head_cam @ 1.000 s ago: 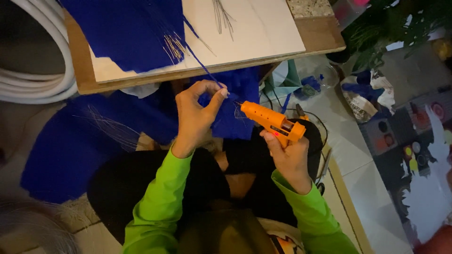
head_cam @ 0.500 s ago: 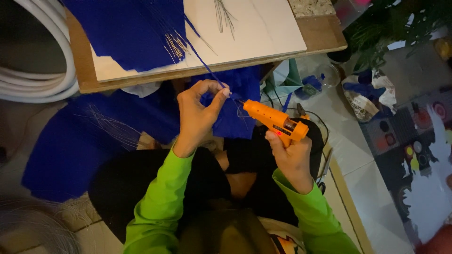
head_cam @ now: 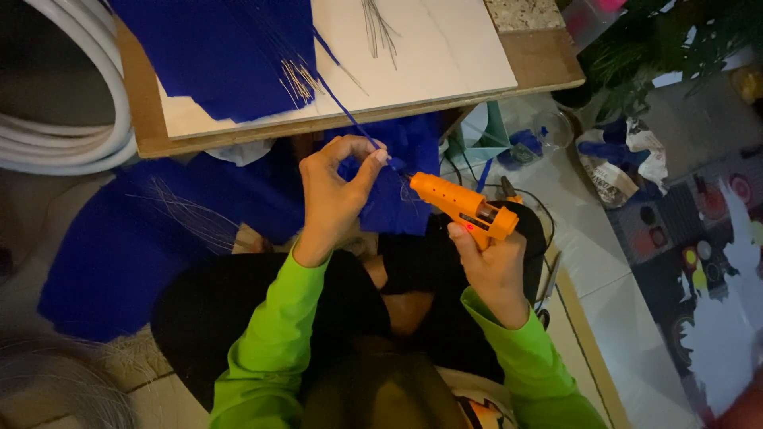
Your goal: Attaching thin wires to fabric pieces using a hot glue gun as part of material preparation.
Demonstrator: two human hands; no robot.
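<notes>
Below the board edge [head_cam: 358,119], hands pinch blue strip [head_cam: 342,107] and grip glue gun [head_cam: 461,205].

The glue gun's [head_cam: 461,208] nozzle tip at 10 o'clock is too small and dim to tell whether it touches the blue strip [head_cam: 343,107]. The right hand [head_cam: 493,266] hides the gun's grip. The left hand's [head_cam: 334,199] fingertips cover the strip's end. The hose [head_cam: 71,119] at 9 o'clock and the blue sheet [head_cam: 230,48] at 12 o'clock run off the edge. Pale strands [head_cam: 56,389] at 7 o'clock are blurred. The clutter [head_cam: 620,167] at 2 o'clock is too dark to make out.
</notes>
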